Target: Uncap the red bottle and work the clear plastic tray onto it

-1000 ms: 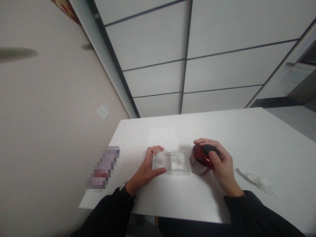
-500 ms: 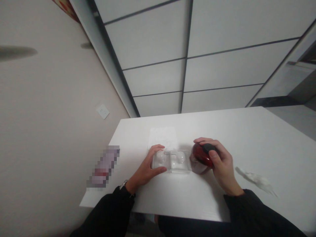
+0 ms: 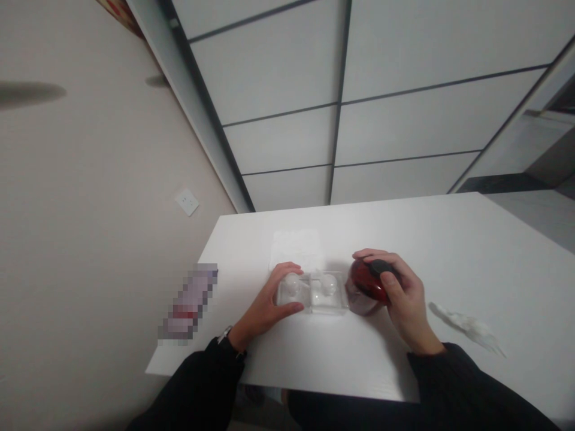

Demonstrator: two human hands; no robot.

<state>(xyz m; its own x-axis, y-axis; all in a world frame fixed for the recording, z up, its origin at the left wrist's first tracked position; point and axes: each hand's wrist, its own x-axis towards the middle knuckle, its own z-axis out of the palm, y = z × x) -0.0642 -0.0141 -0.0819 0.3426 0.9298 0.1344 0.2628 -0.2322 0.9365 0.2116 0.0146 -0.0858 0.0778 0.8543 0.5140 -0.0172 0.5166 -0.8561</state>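
My left hand [image 3: 269,302] spans the left end of a clear plastic blister tray [image 3: 327,304], with the fingers at its far edge and the thumb along its near edge. The tray has two moulded compartments, each with a small dome. Touching the tray's right end is a glossy dark red bottle [image 3: 367,282] with a black cap [image 3: 383,268], seemingly lying on its side. My right hand [image 3: 406,296] wraps over it, hiding part of the bottle and cap.
The white table [image 3: 341,365] has a sheet of white paper [image 3: 295,250] behind the tray. A pixelated object [image 3: 188,302] lies at the left edge, and crumpled white material [image 3: 467,328] lies to the right. A wall with a socket [image 3: 187,202] runs along the left.
The table and hands sit slightly higher in the picture. Both hands keep their holds on the tray and bottle.
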